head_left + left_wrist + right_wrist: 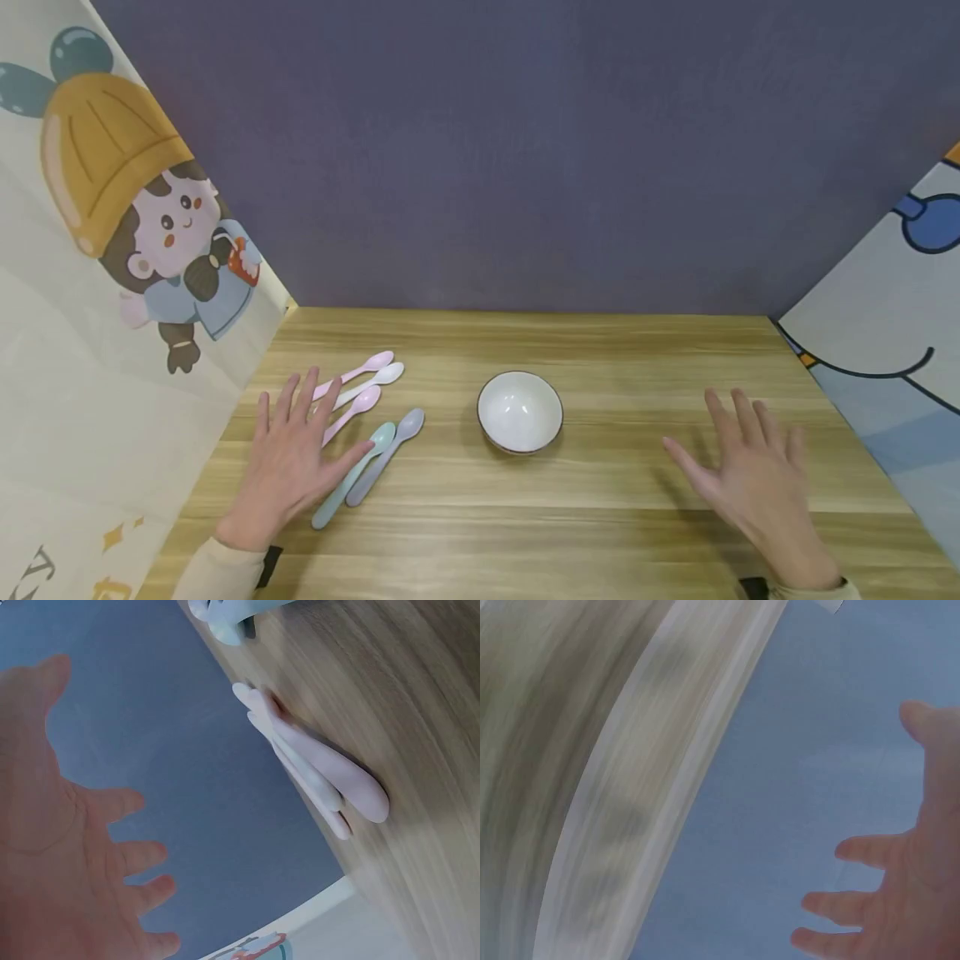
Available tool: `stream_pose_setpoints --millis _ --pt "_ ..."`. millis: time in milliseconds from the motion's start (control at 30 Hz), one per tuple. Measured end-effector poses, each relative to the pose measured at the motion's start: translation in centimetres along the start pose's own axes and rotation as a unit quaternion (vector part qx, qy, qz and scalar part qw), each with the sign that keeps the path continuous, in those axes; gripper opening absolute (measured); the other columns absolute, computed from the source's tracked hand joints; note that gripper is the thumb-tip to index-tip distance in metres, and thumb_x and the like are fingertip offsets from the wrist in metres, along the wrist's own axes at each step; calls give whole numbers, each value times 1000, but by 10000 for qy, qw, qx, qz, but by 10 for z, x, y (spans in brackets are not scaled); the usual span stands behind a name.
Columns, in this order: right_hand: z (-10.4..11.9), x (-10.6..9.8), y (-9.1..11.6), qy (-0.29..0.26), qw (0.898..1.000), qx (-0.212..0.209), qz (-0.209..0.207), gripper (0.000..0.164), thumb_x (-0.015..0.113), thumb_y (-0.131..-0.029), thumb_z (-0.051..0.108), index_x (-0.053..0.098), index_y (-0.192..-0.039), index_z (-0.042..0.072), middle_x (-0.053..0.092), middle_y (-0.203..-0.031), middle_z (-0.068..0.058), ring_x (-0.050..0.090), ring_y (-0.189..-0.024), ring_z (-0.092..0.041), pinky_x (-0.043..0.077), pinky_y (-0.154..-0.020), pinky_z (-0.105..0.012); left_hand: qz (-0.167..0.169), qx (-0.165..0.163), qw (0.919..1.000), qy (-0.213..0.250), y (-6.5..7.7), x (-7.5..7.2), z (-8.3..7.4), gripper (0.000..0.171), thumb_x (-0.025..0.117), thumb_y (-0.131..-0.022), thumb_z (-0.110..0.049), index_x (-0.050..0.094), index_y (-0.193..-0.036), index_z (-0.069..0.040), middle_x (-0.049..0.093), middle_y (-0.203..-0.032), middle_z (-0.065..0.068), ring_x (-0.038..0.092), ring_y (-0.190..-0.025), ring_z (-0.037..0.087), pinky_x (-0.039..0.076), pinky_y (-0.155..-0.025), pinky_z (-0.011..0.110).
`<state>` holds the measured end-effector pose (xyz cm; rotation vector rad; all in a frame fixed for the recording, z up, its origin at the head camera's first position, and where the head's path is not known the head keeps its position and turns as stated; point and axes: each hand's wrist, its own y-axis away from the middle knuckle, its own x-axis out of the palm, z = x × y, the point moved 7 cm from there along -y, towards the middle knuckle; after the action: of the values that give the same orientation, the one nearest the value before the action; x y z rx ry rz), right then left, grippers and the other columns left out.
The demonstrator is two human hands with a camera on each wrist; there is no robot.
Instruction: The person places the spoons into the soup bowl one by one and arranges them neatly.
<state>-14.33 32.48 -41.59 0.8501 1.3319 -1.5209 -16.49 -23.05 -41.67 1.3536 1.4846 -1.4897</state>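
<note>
My left hand [288, 462], fingers spread, hovers over the left part of the table and partly covers several plastic spoons. Under and beyond its fingers lie a pink spoon [378, 361], a white spoon [390, 372] and a second pink spoon [365, 399]. By its thumb, a mint green spoon [382, 435] lies beside a grey-lavender spoon [410, 423]. In the left wrist view the palm [60, 855] holds nothing. A white bowl [520, 412] with a dark rim stands upright mid-table. To its right my right hand [757, 479] is held spread above the wood, with nothing in it.
The wood-grain table [600, 533] ends at a dark blue-grey back wall [525, 167]. Pale printed panels flank it, one with a cartoon child [172, 225] on the left, another with a blue and white drawing [862, 333] on the right.
</note>
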Motion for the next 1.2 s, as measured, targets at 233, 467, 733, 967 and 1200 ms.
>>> stream_pose_setpoints --millis 233,467,733,967,1200 --pt "19 12 -1 -748 9964 -299 272 100 76 -92 56 31 -168 10 48 -157 -34 49 -132 -63 39 -102 -81 14 72 10000 14 0 1 -3 94 66 -91 -72 45 -161 -12 34 -170 26 29 -156 50 21 -121 76" --pt "35 24 -1 -1427 9880 -570 156 90 83 -90 44 43 -162 6 57 -150 -32 55 -130 -60 43 -101 -77 -233 219 9993 179 -2 -1 -9 88 70 -93 -61 46 -160 -10 39 -166 26 36 -152 48 28 -119 73" --pt "57 35 -1 -1865 9799 -632 329 82 84 -91 41 51 -156 5 59 -150 -27 56 -134 -53 44 -107 -73 -671 199 9924 1012 -8 -1 -2 76 80 -91 -38 53 -151 -1 51 -156 28 53 -136 54 44 -107 72" --pt "75 40 -2 -2095 9744 -733 367 81 86 -89 40 54 -154 5 62 -149 -22 62 -131 -48 47 -107 -68 -1057 158 9864 1246 -11 -5 4 67 82 -89 -32 60 -143 1 58 -149 27 55 -133 51 46 -106 67" --pt "89 51 -3 -2080 9740 -673 597 84 86 -88 48 55 -153 4 62 -150 -21 65 -129 -45 50 -107 -67 -970 -94 9857 1377 -15 -4 10 62 83 -90 -30 63 -140 1 61 -144 25 55 -133 49 44 -108 65"
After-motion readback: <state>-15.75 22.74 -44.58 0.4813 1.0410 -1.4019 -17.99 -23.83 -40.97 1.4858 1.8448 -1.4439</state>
